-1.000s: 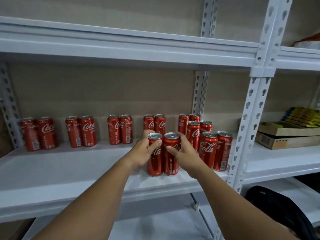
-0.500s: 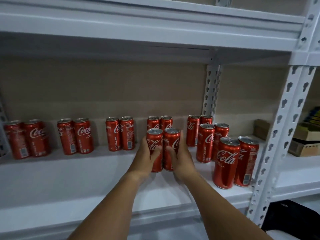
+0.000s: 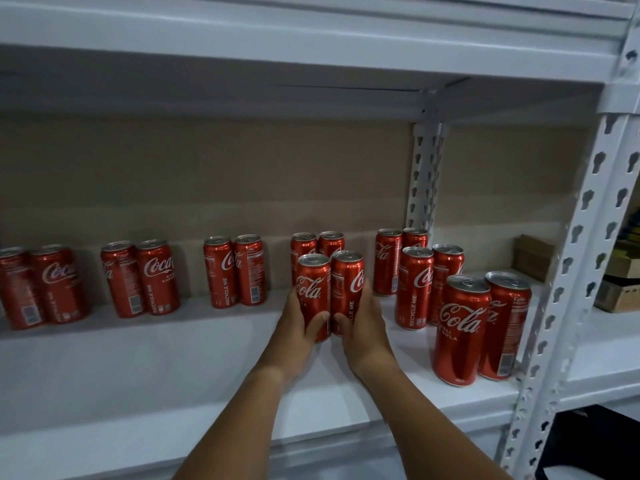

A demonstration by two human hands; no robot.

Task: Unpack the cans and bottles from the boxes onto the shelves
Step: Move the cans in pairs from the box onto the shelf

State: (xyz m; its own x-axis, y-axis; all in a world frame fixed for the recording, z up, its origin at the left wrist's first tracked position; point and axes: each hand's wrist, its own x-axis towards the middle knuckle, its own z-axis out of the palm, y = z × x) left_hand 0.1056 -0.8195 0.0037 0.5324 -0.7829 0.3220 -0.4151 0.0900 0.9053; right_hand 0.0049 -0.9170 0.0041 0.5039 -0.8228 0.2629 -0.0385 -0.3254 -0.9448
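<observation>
At the centre of the frame, the left hand (image 3: 298,322) grips the left can (image 3: 313,296) and the right hand (image 3: 363,323) grips the right can (image 3: 347,292), fingers curled round the lower bodies, thumbs at the front. Both cans stand upright and touching on the white shelf (image 3: 173,368), directly in front of a rear pair (image 3: 317,242). The step in hand appears to be seating this pair in its column. Slide both cans together, keep the bases flat, stop short of the rear pair, and release only when neither can rocks.
</observation>
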